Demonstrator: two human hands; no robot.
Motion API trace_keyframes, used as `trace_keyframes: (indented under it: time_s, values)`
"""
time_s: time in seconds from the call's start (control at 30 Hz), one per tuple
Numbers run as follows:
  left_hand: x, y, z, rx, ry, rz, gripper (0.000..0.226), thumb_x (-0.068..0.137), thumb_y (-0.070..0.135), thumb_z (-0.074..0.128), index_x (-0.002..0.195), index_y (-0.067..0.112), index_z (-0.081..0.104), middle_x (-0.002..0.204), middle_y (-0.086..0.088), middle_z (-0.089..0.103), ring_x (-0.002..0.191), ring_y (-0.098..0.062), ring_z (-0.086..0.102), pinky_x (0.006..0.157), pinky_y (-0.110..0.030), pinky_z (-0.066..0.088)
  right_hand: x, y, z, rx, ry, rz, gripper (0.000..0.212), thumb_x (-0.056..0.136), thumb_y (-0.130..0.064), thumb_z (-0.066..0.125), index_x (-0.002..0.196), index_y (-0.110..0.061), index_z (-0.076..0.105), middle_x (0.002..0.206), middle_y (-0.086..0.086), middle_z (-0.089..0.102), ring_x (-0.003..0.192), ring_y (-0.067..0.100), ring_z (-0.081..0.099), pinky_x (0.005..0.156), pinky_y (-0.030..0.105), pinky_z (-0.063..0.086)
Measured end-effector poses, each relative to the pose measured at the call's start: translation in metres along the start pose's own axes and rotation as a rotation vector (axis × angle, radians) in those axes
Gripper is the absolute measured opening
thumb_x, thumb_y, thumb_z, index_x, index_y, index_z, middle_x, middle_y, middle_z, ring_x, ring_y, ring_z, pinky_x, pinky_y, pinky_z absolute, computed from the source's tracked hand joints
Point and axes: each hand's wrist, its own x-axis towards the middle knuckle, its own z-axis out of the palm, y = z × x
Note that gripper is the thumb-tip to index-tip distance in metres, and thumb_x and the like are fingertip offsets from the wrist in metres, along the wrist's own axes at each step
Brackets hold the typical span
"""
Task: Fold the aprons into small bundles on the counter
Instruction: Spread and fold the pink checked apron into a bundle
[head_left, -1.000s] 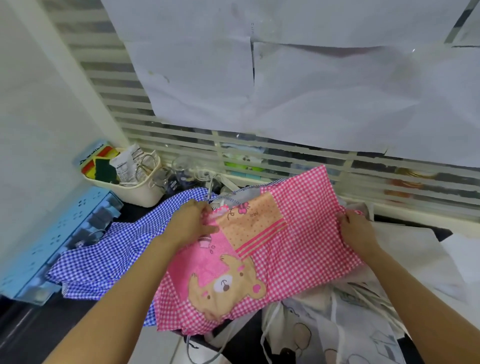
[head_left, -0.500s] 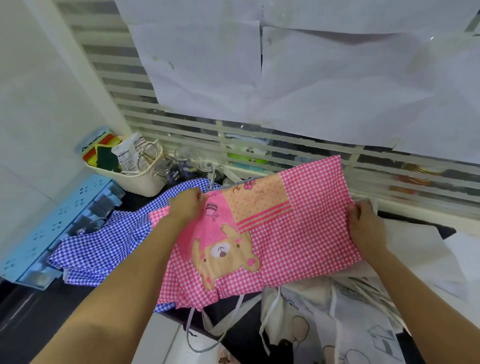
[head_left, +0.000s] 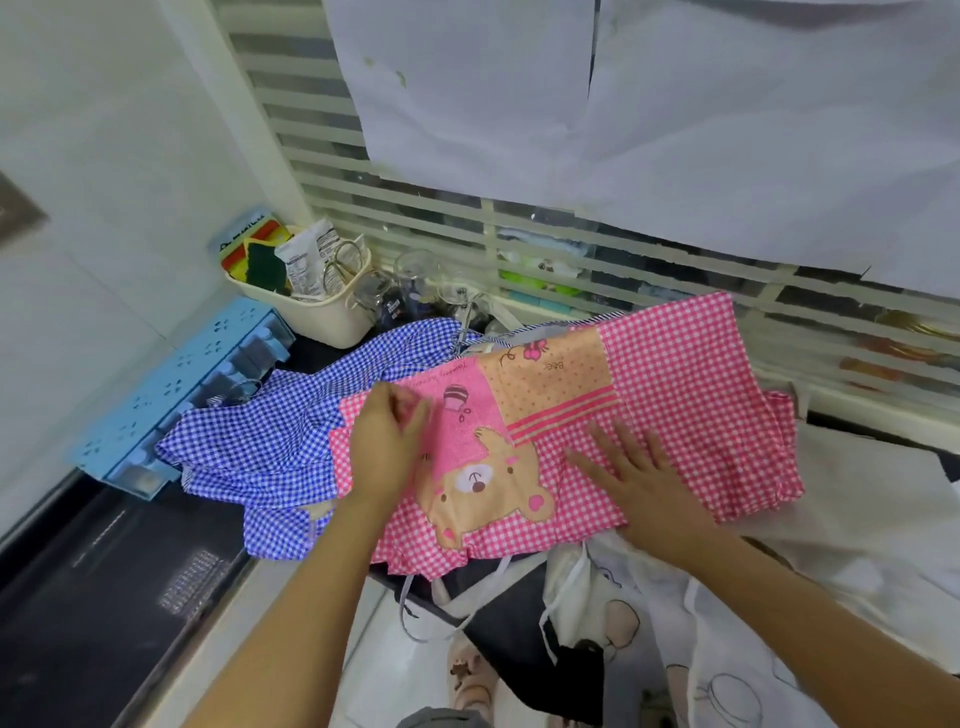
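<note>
Pink apron (head_left: 675, 395) came down flat on the table, overlapping the blue apron (head_left: 270, 441) on its left. My right hand (head_left: 639, 478) released it, fingers spread, pressing its middle. Left hand (head_left: 387, 452) sat at the left edge, fingers curled; grip too blurred to tell. Next fold could start.

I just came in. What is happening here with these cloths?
A person is folding the pink apron on the counter. The right hand presses flat on it, fingers spread. The left hand rests on its left end; its fingers are blurred, so a grip is unclear. A blue apron lies crumpled beside it, partly underneath.
</note>
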Motion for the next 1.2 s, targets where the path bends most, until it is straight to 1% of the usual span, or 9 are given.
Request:
trace_keyframes:
  time_s: [0.1, 0.23, 0.37, 0.47, 0.6, 0.7, 0.8, 1.07, 1.2]
  values:
    - [-0.050, -0.021, -0.015, -0.019, 0.001, -0.199, 0.027, 0.085, 0.034, 0.068, 0.076, 0.013, 0.054, 0.067, 0.002, 0.056, 0.060, -0.010, 0.050, 0.054, -0.019, 0.036, 0.001, -0.005, -0.001, 0.052, 0.021, 0.003, 0.119, 0.055, -0.040, 0.084, 0.152, -0.026, 0.017, 0.155, 0.016, 0.022, 0.141, 0.037, 0.016, 0.113, 0.048, 0.001]
    - [-0.093, -0.055, -0.013, 0.100, -0.198, -0.478, 0.043, 0.081, 0.047, 0.069, 0.064, 0.013, 0.049, 0.058, 0.001, 0.054, 0.055, -0.012, 0.049, 0.052, -0.025, 0.034, 0.003, -0.006, 0.001, 0.052, 0.011, 0.012, 0.123, 0.058, -0.058, 0.079, 0.153, -0.028, 0.006, 0.154, 0.016, 0.024, 0.140, 0.038, 0.018, 0.115, 0.049, 0.001]
    - [-0.121, -0.068, 0.000, 0.099, -0.286, -0.537, 0.038, 0.078, 0.035, 0.077, 0.069, 0.011, 0.049, 0.062, 0.001, 0.052, 0.059, -0.012, 0.049, 0.050, -0.019, 0.032, 0.005, -0.007, -0.002, 0.039, -0.029, 0.072, 0.116, 0.067, -0.069, 0.068, 0.151, -0.032, -0.003, 0.157, 0.017, 0.016, 0.142, 0.043, 0.014, 0.108, 0.061, 0.012]
    - [-0.130, -0.066, 0.007, 0.070, -0.222, -0.602, 0.031, 0.078, 0.026, 0.077, 0.079, 0.013, 0.050, 0.070, 0.007, 0.052, 0.062, -0.007, 0.049, 0.049, -0.013, 0.031, 0.006, -0.008, -0.006, 0.058, -0.040, 0.093, 0.095, 0.077, -0.079, 0.035, 0.146, -0.033, -0.011, 0.155, 0.011, -0.007, 0.144, 0.041, 0.001, 0.109, 0.056, -0.002]
    - [-0.142, -0.072, 0.021, -0.038, -0.102, -0.678, 0.025, 0.078, 0.018, 0.077, 0.080, 0.004, 0.056, 0.069, 0.000, 0.056, 0.072, -0.021, 0.056, 0.051, -0.019, 0.034, 0.006, -0.010, -0.011, 0.047, -0.099, 0.100, 0.114, 0.050, -0.092, -0.015, 0.148, -0.033, -0.018, 0.148, 0.006, -0.026, 0.141, 0.031, -0.018, 0.108, 0.052, -0.014]
    - [-0.149, -0.068, 0.030, -0.105, -0.035, -0.702, 0.020, 0.082, 0.012, 0.072, 0.082, 0.006, 0.053, 0.070, 0.000, 0.056, 0.074, -0.023, 0.056, 0.053, -0.019, 0.036, 0.006, -0.012, -0.020, 0.074, -0.130, 0.113, 0.108, 0.064, -0.092, 0.005, 0.150, -0.029, -0.014, 0.152, 0.007, -0.025, 0.145, 0.033, -0.014, 0.111, 0.052, -0.013]
    - [-0.149, -0.064, 0.034, -0.088, 0.001, -0.720, 0.022, 0.082, 0.012, 0.071, 0.075, 0.007, 0.050, 0.066, 0.000, 0.052, 0.069, -0.022, 0.054, 0.051, -0.021, 0.033, 0.007, -0.016, -0.031, 0.096, -0.162, 0.111, 0.085, 0.091, -0.062, 0.039, 0.151, -0.028, -0.010, 0.159, 0.009, -0.016, 0.146, 0.034, -0.012, 0.114, 0.055, -0.007]
    - [-0.130, -0.070, 0.006, -0.054, -0.153, -0.512, 0.032, 0.076, 0.004, 0.075, 0.057, 0.011, 0.050, 0.055, -0.001, 0.047, 0.053, -0.013, 0.043, 0.057, -0.027, 0.037, 0.002, -0.013, -0.038, 0.117, -0.159, 0.107, 0.085, 0.094, -0.031, 0.051, 0.151, -0.028, -0.012, 0.159, 0.009, -0.014, 0.146, 0.034, -0.012, 0.114, 0.054, -0.007]
    - [-0.104, -0.074, -0.053, -0.058, -0.433, -0.391, 0.026, 0.073, 0.001, 0.078, 0.061, -0.002, 0.055, 0.057, 0.003, 0.050, 0.051, -0.002, 0.045, 0.051, -0.011, 0.037, -0.008, -0.004, -0.025, 0.051, -0.126, 0.071, 0.083, 0.093, -0.002, 0.042, 0.150, -0.026, -0.013, 0.160, 0.008, -0.013, 0.146, 0.030, -0.013, 0.110, 0.047, -0.014]
